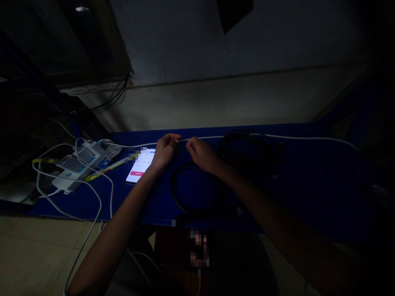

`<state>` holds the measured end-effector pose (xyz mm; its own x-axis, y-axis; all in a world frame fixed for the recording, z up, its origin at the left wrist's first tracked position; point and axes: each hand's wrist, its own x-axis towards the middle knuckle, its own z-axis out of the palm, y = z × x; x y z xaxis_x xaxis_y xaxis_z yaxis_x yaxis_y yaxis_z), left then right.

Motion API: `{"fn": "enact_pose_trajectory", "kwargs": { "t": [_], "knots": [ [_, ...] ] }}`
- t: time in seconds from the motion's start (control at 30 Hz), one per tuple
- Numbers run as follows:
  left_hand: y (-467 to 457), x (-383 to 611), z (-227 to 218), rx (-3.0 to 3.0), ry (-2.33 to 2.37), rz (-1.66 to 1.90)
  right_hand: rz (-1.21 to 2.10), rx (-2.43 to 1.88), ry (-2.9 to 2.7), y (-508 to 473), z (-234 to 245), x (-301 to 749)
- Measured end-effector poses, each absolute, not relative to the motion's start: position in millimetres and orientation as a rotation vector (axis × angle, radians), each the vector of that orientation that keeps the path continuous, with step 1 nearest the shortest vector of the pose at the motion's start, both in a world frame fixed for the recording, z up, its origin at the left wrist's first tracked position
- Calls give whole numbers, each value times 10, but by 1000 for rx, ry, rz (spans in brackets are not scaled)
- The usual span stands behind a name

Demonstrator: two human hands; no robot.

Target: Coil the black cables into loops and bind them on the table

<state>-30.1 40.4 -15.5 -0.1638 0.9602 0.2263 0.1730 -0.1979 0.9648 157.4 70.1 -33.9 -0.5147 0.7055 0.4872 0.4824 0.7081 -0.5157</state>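
Note:
In dim light both my hands rest on a blue table (308,185). My left hand (165,150) is closed, pinching a thin cable near its fingertips. My right hand (200,153) is also closed, pinching the same spot from the other side. A white cable (293,136) runs along the table's far edge through the place where my fingers meet. A black cable loop (179,197) lies just in front of my hands. A lit phone (138,166) with a timer screen lies left of my left hand.
A white power strip (77,166) with plugs and white cords sits at the table's left end. A coil of black cable (249,150) lies right of my right hand. A yellow-handled tool (103,170) lies beside the phone. A pale wall stands behind the table.

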Motion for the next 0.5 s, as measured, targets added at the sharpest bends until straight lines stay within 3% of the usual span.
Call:
{"fn": "enact_pose_trajectory", "kwargs": {
  "t": [0.5],
  "knots": [
    [390,-254,-199,1573,1274,1270,710,-790,-1789,702,-232,1516]
  ]
}}
